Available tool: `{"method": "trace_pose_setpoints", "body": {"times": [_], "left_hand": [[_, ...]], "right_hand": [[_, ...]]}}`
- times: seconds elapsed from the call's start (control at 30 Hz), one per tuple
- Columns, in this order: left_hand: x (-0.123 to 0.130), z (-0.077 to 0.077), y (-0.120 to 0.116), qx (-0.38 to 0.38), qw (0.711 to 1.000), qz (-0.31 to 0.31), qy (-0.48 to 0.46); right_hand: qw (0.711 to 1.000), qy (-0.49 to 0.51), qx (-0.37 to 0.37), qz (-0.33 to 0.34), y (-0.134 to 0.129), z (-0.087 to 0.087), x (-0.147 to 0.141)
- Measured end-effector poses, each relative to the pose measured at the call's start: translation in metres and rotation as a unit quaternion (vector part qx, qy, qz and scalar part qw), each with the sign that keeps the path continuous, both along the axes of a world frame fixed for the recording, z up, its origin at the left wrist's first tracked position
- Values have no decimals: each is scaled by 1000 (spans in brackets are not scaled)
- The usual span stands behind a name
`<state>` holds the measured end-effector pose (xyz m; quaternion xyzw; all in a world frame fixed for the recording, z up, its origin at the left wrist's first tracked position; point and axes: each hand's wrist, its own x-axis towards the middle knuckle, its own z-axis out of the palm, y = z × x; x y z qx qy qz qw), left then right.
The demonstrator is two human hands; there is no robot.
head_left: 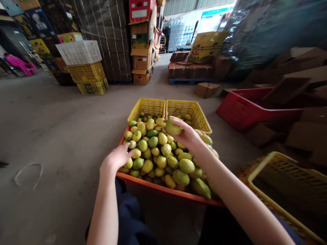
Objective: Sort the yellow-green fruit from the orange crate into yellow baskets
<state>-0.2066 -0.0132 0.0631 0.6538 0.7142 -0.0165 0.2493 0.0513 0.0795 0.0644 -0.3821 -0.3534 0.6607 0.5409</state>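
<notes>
A large orange crate (163, 189) in front of me is heaped with yellow-green lemons (161, 162). My right hand (187, 134) is raised over the far side of the heap, its fingers wrapped round a greenish lemon (172, 127). At the left edge of the heap, my left hand (114, 159) rests with thumb and fingers apart, touching the fruit and gripping none that I can see. Just behind the orange crate stand two yellow crates side by side. The left yellow crate (133, 108) holds several small green lemons, and the right yellow crate (203, 117) has a few lemons at its bottom.
Another yellow crate (265, 194) stands close at my right. Beyond it are a red bin (235, 110) and piled cardboard (301, 132). Stacked crates (87, 73) stand at the back left, with a column of cartons (141, 63) and a loaded blue pallet (187, 81) farther back.
</notes>
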Motion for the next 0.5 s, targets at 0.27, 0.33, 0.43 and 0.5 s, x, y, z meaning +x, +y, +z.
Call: {"method": "trace_pose_setpoints", "body": {"times": [0.27,0.33,0.43,0.5], "left_hand": [[38,-22,20,-75,995,-60,29],[47,-32,26,-85,993,-83,29],[60,-45,33,-94,991,-91,40],[69,-51,39,-73,992,-100,19]], "right_hand": [[952,210,-184,-125,-57,-14,66],[944,229,-189,-144,-58,-17,72],[948,242,-172,-116,-58,-18,82],[948,251,-164,-104,-59,-17,89]]}}
